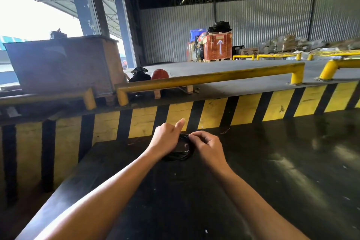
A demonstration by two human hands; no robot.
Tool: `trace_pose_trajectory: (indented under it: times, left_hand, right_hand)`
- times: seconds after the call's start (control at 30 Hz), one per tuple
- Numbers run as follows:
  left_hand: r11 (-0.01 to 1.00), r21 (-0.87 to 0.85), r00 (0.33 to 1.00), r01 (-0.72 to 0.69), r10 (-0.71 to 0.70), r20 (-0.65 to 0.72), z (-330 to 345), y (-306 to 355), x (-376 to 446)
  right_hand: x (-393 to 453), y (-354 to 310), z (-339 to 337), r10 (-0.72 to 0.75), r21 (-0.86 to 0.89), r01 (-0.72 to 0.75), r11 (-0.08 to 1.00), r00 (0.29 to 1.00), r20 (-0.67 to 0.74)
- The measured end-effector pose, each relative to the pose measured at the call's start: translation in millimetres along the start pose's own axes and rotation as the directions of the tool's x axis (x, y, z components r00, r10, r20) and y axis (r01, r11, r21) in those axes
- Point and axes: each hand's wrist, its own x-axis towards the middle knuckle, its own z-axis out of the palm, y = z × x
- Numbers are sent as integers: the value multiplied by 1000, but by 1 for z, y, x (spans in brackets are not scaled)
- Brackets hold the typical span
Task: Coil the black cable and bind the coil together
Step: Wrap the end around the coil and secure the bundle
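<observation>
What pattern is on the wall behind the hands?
Yellow and black diagonal stripes on the wall, head view.

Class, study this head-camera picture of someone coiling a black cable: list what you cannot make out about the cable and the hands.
- Head view: whether the black cable coil is bound yet; the left hand and right hand cover its sides.
- Head view: the cable's ends and any tie; hidden by the fingers, and black on the dark table.
- Head view: the number of loops; too small and blurred.
</observation>
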Motion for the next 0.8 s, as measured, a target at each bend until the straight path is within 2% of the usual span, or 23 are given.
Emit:
trace_pose_trajectory:
  times: [0.13,0.23,0.33,0.47,0.63,0.8]
  left_hand:
    - [991,-58,989,-117,111,-99,23,-3,-14]
    - [974,-49,976,-220,220,-6,44,0,-31]
    - [958,-35,956,-285,287,66,67,-3,-47]
    - [963,-80,958,-257,265,110,101,-1,-54]
    - [990,-17,959,-138,138,248,147,4,-53]
    - [987,85,941,-135,101,323,190,10,-52]
  right_hand:
    - [-22,7,-8,114,101,-104,989,988,-100]
    - [-41,14,-22,263,286,-211,935,952,-155]
    - [-55,29,-43,347,312,-287,906,925,-157]
    - [-62,48,-71,438,262,-391,882,885,-156]
    - [-63,74,-108,520,278,-465,840,837,-172]
    - [-60,107,-148,582,327,-521,789,803,-125]
